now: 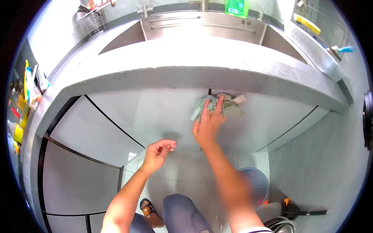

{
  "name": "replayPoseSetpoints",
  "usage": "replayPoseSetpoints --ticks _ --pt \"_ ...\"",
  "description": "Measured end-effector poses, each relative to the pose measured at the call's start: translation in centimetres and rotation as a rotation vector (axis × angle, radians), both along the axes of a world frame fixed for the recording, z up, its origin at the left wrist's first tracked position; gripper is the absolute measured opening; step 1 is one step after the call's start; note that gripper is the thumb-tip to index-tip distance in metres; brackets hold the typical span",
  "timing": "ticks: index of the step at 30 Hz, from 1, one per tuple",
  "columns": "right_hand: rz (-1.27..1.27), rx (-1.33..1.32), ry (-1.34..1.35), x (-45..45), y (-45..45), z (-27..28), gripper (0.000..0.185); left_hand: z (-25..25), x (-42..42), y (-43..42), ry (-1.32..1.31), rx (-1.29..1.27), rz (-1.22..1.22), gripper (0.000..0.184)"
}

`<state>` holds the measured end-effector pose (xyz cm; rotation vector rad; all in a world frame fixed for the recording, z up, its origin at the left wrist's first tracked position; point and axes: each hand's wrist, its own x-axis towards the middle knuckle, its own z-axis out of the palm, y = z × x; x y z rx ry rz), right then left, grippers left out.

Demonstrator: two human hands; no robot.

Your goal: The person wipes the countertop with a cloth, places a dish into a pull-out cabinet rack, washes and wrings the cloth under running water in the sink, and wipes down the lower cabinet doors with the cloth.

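My right hand [209,123] presses a crumpled pale green cloth [232,110] flat against the white cabinet door [268,116], high up under the counter edge. The cloth bunches around my fingers, and a small white tag sticks out at its right. Lower and to the left, my left hand [158,153] hangs in front of the cabinet with its fingers curled in toward the thumb. Nothing shows in it.
Above is the grey counter edge [155,77] with a steel sink [202,25] behind it. A green bottle [237,7] stands at the sink's back. On the floor at right are a blue bucket [256,182] and a black-handled tool [307,213]. Bottles [17,116] line the left.
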<state>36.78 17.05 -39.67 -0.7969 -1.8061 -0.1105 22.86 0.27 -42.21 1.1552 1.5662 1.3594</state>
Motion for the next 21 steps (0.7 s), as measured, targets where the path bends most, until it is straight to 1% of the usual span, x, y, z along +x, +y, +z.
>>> replayPoseSetpoints --ticks 1,4,6,7,8,10,12,13,14,15,17,19,21 --pt "-0.030 0.027 -0.025 0.0 0.0 0.2 0.051 0.2 -0.4 0.4 0.008 0.007 -0.001 0.020" --pt "0.092 0.243 -0.388 0.4 1.9 -5.4 0.033 -0.3 -1.0 0.2 -0.015 0.022 -0.004 0.021" --pt "0.274 0.331 -0.662 2.3 1.9 -8.0 0.025 0.0 -1.6 -0.6 -0.056 0.050 0.022 0.021" --pt "0.361 0.377 -0.802 2.7 1.6 -7.5 0.021 0.4 -2.1 -0.9 -0.060 0.053 0.022 0.021" --pt "0.325 0.370 -0.743 3.2 1.8 -6.9 0.021 0.6 -2.3 -1.3 -0.073 0.047 0.022 0.021" --pt "0.247 0.360 -0.621 3.0 0.8 -0.5 0.021 0.9 -3.1 -1.9 -0.078 0.058 0.029 0.021" --pt "0.118 0.395 -0.504 0.6 -0.6 5.7 0.024 0.8 -4.2 -2.2 -0.069 0.079 0.058 0.020" --pt "0.054 0.409 -0.447 -0.5 -1.4 7.0 0.025 0.8 -4.6 -2.5 -0.085 0.087 0.077 0.020" --pt "0.144 0.304 -0.629 -1.4 -1.7 6.2 0.027 0.9 -5.2 -2.7 -0.099 0.097 0.093 0.020" --pt "0.233 0.199 -0.807 -2.3 -1.2 4.2 0.029 0.9 -5.8 -2.6 -0.109 0.110 0.112 0.020" --pt "0.344 -0.016 -1.145 -4.6 -0.4 -2.0 0.031 0.7 -6.8 -3.2 -0.145 0.091 0.154 0.021" --pt "0.413 0.311 -1.424 -4.6 -0.2 -8.2 0.033 -0.3 -7.7 -3.9 -0.175 0.101 0.182 0.021" --pt "0.477 0.553 -1.434 -2.6 -0.4 -9.9 0.034 -2.4 -8.7 -4.7 -0.200 0.147 0.198 0.021"
